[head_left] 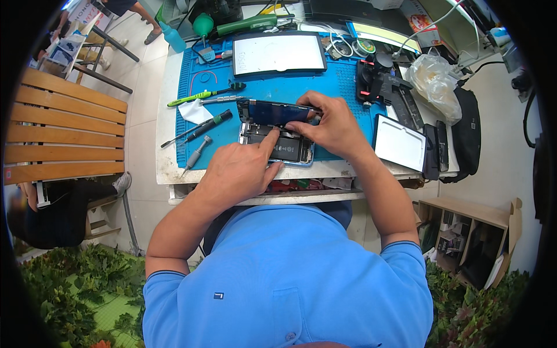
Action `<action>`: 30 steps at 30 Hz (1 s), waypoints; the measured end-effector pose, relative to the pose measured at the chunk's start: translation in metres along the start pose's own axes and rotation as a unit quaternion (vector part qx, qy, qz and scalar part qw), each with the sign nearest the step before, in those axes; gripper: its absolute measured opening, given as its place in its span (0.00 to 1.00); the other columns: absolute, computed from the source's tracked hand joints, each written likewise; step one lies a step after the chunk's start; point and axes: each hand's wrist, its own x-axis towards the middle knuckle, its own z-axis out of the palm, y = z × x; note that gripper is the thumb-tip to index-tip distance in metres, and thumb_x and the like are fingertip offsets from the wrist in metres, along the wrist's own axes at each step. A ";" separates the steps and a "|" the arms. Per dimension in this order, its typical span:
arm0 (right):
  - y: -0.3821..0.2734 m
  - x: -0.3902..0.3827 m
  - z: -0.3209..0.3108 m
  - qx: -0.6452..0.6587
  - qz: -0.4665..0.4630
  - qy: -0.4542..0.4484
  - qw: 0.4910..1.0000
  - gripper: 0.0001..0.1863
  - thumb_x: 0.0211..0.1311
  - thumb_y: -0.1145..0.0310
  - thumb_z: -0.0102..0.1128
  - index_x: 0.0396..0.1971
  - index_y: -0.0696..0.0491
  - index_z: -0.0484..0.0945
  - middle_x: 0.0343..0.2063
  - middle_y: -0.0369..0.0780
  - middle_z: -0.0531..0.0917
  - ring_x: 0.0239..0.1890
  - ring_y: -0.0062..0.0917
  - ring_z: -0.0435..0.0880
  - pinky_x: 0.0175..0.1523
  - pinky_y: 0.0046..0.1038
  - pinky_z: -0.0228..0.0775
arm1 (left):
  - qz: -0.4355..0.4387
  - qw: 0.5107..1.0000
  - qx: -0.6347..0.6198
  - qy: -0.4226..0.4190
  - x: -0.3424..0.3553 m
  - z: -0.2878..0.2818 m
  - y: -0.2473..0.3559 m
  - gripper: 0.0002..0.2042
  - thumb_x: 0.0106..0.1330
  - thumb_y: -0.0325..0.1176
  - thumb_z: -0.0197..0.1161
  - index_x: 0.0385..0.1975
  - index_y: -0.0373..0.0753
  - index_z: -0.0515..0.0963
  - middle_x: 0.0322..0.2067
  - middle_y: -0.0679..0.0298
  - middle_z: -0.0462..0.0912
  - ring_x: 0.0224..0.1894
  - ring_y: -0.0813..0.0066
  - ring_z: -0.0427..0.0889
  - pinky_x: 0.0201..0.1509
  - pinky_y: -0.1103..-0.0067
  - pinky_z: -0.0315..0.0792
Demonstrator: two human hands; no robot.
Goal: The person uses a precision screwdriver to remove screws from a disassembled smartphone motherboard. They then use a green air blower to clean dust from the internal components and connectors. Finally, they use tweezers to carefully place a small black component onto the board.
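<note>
An opened phone [285, 147] lies on the blue work mat with its dark battery and inner parts exposed. Its screen panel [268, 112] is raised along the far side, tilted up from the body. My right hand [335, 125] pinches the panel's right end, the thumb reaching down toward the inside. Across the phone body, my left hand [237, 169] stretches its index finger onto the inner parts by the panel, while its thumb rests at the near edge and the other fingers curl. What lies under the fingertips is hidden.
Left of the phone lie a dark screwdriver [208, 127], a grey screwdriver [197, 155], a white cloth [195, 112] and a green-handled brush [203, 96]. A white-topped board [279, 52] stands behind. At right are a black clamp [377, 81], a white tray [400, 142] and a plastic bag [434, 81].
</note>
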 end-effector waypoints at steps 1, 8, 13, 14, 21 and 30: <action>0.000 -0.002 0.003 0.004 -0.002 0.014 1.000 0.22 0.55 0.67 0.89 0.44 0.59 0.87 0.32 0.44 0.92 0.31 0.26 0.90 0.38 0.30 0.81 | -0.001 1.000 0.000 -0.003 0.000 -0.001 0.000 0.33 0.75 0.48 0.70 0.74 0.37 0.74 0.34 0.49 0.92 0.30 0.48 0.92 0.37 0.58 0.84; 0.007 -0.007 0.013 0.007 0.012 0.042 0.999 0.25 0.50 0.66 0.92 0.43 0.58 0.86 0.26 0.42 0.88 0.26 0.27 0.88 0.32 0.31 0.77 | 0.012 1.000 -0.007 0.008 -0.002 0.001 -0.004 0.32 0.75 0.48 0.70 0.74 0.37 0.75 0.33 0.50 0.92 0.30 0.50 0.92 0.36 0.59 0.83; 0.004 -0.004 0.010 -0.001 0.016 0.030 0.999 0.25 0.50 0.66 0.92 0.44 0.58 0.86 0.24 0.42 0.87 0.25 0.28 0.88 0.31 0.32 0.76 | 0.015 0.999 -0.017 0.027 -0.005 -0.001 -0.008 0.31 0.74 0.49 0.72 0.72 0.40 0.78 0.33 0.51 0.92 0.30 0.50 0.92 0.36 0.59 0.83; 0.004 -0.003 0.010 -0.004 0.020 0.028 0.999 0.25 0.50 0.66 0.92 0.44 0.58 0.86 0.24 0.42 0.87 0.25 0.28 0.88 0.31 0.32 0.76 | 0.010 0.999 -0.018 0.031 -0.004 -0.002 -0.009 0.31 0.73 0.49 0.72 0.72 0.40 0.78 0.33 0.51 0.92 0.30 0.50 0.92 0.36 0.59 0.83; -0.005 -0.002 0.006 -0.006 0.057 0.012 0.998 0.25 0.51 0.66 0.91 0.44 0.60 0.85 0.23 0.43 0.88 0.25 0.27 0.88 0.31 0.32 0.76 | 0.001 1.000 0.007 0.017 0.003 -0.008 -0.010 0.30 0.73 0.51 0.72 0.70 0.42 0.81 0.36 0.51 0.94 0.30 0.50 0.92 0.36 0.59 0.83; 0.007 -0.001 0.008 0.038 0.077 0.000 0.996 0.24 0.52 0.66 0.91 0.44 0.58 0.86 0.26 0.45 0.91 0.26 0.26 0.88 0.31 0.31 0.76 | 0.010 0.999 0.035 -0.005 0.006 -0.015 -0.008 0.27 0.74 0.51 0.71 0.67 0.42 0.82 0.35 0.51 0.93 0.28 0.51 0.91 0.34 0.61 0.82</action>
